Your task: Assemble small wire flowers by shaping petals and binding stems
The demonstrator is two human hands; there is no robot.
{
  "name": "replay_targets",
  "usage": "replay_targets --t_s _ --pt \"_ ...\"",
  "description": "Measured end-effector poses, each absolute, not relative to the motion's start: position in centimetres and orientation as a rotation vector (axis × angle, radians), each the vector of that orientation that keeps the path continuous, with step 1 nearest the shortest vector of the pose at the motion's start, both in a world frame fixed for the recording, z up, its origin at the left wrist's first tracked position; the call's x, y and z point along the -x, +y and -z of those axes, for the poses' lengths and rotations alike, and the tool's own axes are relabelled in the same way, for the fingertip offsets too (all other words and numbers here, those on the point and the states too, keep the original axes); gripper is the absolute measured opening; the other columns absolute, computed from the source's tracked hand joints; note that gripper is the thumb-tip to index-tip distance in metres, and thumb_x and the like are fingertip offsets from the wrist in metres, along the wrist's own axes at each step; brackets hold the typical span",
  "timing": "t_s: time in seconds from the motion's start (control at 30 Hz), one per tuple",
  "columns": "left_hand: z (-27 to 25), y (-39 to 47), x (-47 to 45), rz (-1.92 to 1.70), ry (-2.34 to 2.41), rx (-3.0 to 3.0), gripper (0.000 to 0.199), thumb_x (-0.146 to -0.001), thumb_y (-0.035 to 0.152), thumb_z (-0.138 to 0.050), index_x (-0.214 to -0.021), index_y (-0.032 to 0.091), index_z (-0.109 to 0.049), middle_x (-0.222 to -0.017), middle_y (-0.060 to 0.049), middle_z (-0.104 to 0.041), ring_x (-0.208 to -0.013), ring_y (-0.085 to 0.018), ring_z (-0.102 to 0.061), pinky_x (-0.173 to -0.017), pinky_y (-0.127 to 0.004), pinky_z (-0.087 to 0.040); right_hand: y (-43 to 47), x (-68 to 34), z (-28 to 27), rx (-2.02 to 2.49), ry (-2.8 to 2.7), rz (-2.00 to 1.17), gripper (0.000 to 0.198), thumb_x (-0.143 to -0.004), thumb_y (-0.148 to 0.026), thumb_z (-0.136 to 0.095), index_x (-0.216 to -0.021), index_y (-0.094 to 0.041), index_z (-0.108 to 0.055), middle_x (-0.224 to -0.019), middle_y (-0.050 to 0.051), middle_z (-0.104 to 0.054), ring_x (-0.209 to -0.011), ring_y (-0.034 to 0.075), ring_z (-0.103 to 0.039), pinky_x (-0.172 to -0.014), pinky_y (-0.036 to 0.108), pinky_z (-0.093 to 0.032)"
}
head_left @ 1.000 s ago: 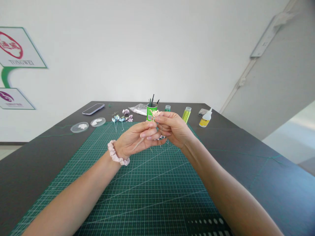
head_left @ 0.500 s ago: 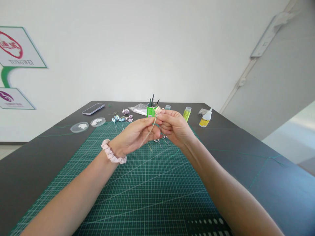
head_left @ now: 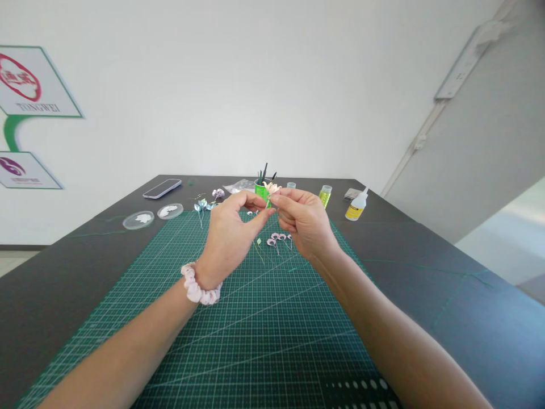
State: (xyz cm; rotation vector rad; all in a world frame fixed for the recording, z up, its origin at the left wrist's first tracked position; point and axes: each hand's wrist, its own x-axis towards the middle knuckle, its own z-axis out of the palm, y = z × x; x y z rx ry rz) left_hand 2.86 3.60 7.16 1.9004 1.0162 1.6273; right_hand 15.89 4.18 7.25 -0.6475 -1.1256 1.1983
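Up in front of me, above the mat, is a small pale pink artificial flower (head_left: 272, 186) with a thin stem. My right hand (head_left: 305, 218) pinches it just below the petals, its other fingers curled in. From the left, my left hand (head_left: 232, 236), a pale pink scrunchie (head_left: 200, 287) round its wrist, closes thumb and fingertips about the stem. The lower stem is hidden by that hand. Beyond and beneath the hands, several pale purple wire-stemmed petals (head_left: 276, 237) and a small green leaf (head_left: 259, 242) lie on the green cutting mat (head_left: 238, 335).
Behind the flower stands a green can (head_left: 260, 193) of tools. To its right are a yellow-green tube (head_left: 325, 196) and a glue bottle (head_left: 356, 205). Blue flowers (head_left: 200, 205), two shallow dishes (head_left: 138, 220) and a phone (head_left: 162, 188) lie on the left.
My left hand has turned over, back now towards me, and its fingertips have moved up the stem close to the flower's base. My right hand stays almost in place. More purple petals show below.
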Motion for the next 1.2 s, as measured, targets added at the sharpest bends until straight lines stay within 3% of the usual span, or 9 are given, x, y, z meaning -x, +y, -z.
replay_targets --t_s 0.27,1.2 --pt "-7.15 3.63 -2.86 -1.639 1.1 -1.993 0.012 -0.075 0.02 -0.068 -0.065 0.019 -0.063 -0.066 0.001 -0.069 -0.062 -0.013 -0.059 -0.064 -0.027 -0.047 3.81 -15.74 -7.31 0.724 -1.162 -1.153 0.012 -0.067 -0.027 -0.074 -0.064 -0.019 -0.065 -0.049 -0.008 -0.045 -0.04 0.003 -0.017 -0.038 0.027 -0.011" --pt "-6.41 4.16 -2.18 -1.565 0.999 -1.821 0.011 -0.075 0.022 -0.07 -0.065 0.02 -0.066 -0.068 0.0 -0.07 -0.068 -0.014 -0.063 -0.071 -0.029 -0.05 3.99 -16.33 -7.55 0.834 -1.273 -0.997 0.008 -0.067 -0.02 -0.071 -0.06 -0.018 -0.069 -0.047 -0.005 -0.052 -0.039 0.003 -0.028 -0.038 0.024 -0.015"
